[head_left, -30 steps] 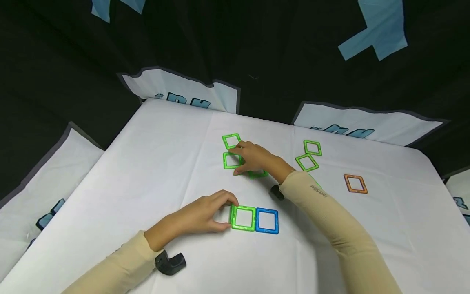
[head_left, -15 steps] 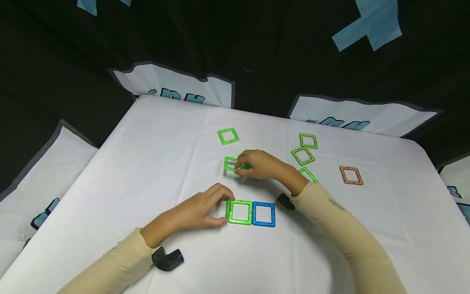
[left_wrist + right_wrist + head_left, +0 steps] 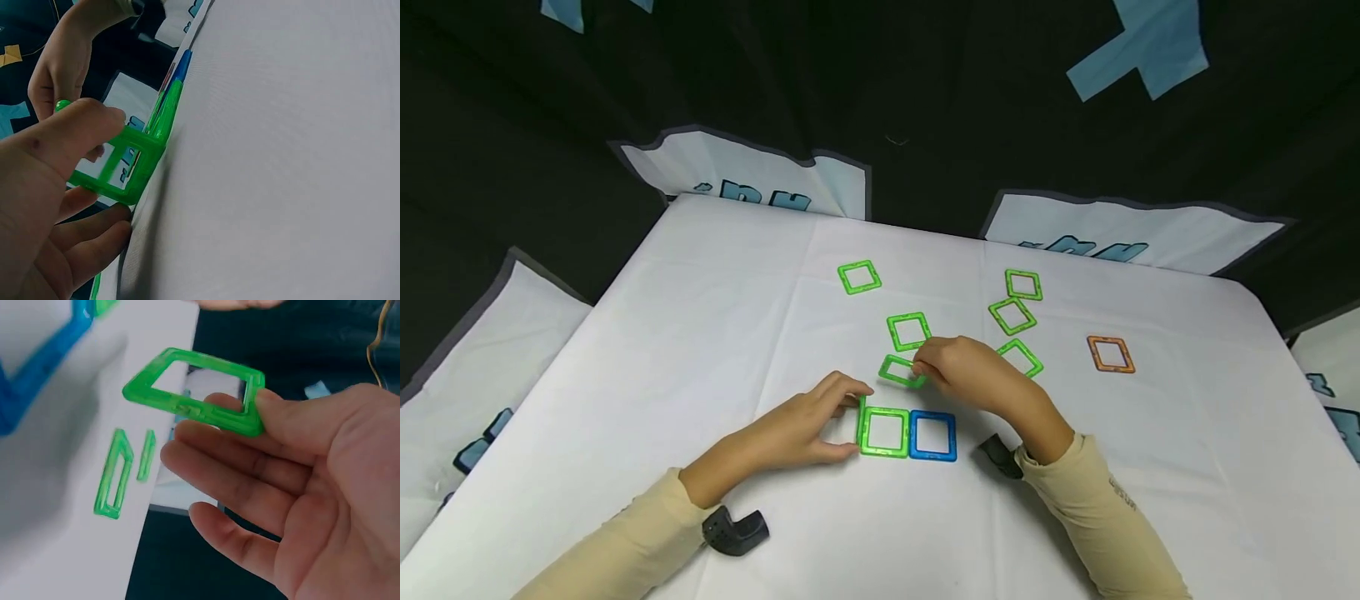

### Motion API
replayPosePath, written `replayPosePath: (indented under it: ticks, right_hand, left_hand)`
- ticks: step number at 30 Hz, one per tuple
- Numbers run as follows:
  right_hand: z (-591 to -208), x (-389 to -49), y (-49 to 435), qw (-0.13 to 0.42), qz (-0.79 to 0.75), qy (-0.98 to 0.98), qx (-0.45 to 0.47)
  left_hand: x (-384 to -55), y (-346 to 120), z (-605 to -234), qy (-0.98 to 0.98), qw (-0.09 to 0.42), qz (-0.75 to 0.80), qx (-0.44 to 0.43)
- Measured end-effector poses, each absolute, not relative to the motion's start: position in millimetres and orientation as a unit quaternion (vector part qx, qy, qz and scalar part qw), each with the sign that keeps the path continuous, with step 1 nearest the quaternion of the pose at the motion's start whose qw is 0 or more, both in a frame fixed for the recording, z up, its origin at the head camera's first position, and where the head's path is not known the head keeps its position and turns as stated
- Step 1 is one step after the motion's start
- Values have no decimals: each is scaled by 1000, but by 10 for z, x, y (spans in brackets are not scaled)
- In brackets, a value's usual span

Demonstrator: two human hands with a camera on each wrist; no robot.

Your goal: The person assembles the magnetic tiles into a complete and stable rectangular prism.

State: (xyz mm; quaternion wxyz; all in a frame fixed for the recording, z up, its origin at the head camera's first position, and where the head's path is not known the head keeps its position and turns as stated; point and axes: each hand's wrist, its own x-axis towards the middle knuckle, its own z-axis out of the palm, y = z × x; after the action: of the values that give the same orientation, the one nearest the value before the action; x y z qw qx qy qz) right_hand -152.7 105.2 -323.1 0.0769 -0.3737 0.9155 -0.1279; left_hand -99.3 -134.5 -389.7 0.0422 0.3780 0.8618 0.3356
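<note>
On the white table (image 3: 737,292), the left hand (image 3: 797,427) pinches a standing green square (image 3: 861,425); above it, the right hand (image 3: 977,377) pinches another green square (image 3: 187,411). Sleeve letters (image 3: 1122,492) look too blurry to read.

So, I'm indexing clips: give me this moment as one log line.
left hand: holds upright green square | right hand: pinches tilted green square | blue square: flat, beside flat green square
</note>
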Motion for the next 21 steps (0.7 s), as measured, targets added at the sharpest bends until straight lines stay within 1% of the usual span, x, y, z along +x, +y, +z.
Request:
replayPosePath:
  ticks: [6, 9, 13, 16, 21]
  right_hand:
    - [-3282, -1423, 990, 67, -94, 911, -395]
    - [-3333, -1414, 952, 51, -84, 899, -426]
    - [-3365, -1414, 922, 47, -81, 892, -441]
    - [-3362, -1421, 916, 64, -88, 894, -435]
    - [-3374, -1446, 914, 111, -128, 885, -433]
  left_hand:
    - [-983, -1334, -3948, 853, 23, 357, 381]
    - [-984, -1330, -3952, 848, 22, 367, 382]
    - [-997, -1327, -3941, 846, 25, 371, 381]
    - [-1005, -1330, -3935, 846, 28, 372, 380]
    - [-1018, -1335, -3938, 846, 35, 375, 378]
